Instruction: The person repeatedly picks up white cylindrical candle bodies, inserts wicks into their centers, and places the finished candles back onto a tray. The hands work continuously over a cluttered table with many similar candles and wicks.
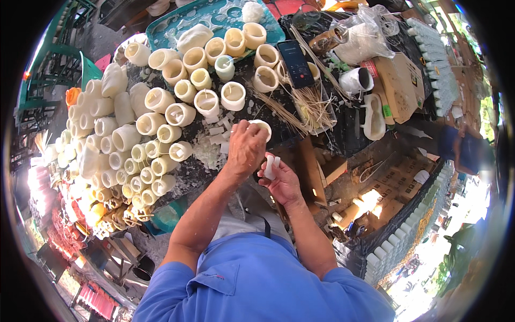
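Observation:
My left hand (247, 143) is curled at the rim of a whitish cup-shaped mould (262, 127) near the table's front edge. Its fingertips are partly hidden against the mould. Just below and to the right, my right hand (284, 185) pinches small white wax-like pieces (272, 167) between thumb and fingers. Beside my left hand lie several white blocks (217, 130) and a heap of pale crumbs (208, 153). Several cream mould cups (206, 102) stand close by, some with thin strings across their tops.
Many more cream moulds (126, 138) crowd the table's left side. Behind are a teal tray (166, 27), a phone (295, 63), bundled thin sticks (314, 110) and a plastic bag (365, 40). A cardboard box (308, 166) stands to the right, below table level. At far right is a person's arm (466, 147).

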Demonstrator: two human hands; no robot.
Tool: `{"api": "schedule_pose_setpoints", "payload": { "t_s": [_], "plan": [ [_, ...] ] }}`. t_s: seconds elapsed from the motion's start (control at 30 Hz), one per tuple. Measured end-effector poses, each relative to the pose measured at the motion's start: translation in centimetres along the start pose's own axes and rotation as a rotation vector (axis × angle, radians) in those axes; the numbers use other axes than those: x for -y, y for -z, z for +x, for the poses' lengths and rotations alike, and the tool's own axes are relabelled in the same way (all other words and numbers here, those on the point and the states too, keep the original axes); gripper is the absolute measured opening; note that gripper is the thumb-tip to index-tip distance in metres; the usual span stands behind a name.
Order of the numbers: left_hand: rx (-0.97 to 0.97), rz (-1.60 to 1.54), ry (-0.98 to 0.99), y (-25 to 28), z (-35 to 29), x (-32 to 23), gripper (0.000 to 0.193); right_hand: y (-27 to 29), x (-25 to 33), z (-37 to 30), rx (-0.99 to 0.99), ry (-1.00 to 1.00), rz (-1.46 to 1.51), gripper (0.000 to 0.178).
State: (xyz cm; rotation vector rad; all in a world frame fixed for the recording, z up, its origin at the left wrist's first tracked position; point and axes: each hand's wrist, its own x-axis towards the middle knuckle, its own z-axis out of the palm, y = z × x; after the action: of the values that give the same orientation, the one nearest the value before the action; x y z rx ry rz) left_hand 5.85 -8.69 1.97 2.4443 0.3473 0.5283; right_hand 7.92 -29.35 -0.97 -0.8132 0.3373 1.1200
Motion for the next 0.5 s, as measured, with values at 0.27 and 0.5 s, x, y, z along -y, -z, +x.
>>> {"api": "schedule_pose_setpoints", "payload": {
  "t_s": [0.27, 0.5],
  "plan": [
    [-0.016, -0.143, 0.09, 0.6, -1.9, 0.9, 0.014, -6.2, 6.9, 1.0, -0.129, 0.056, -0.461, 0.047],
    [-0.043, -0.217, 0.109, 0.7, -2.1, 1.4, 0.015, -9.5, 8.7, 3.6, -0.289, 0.134, -1.281, 0.046]
  ]
}}
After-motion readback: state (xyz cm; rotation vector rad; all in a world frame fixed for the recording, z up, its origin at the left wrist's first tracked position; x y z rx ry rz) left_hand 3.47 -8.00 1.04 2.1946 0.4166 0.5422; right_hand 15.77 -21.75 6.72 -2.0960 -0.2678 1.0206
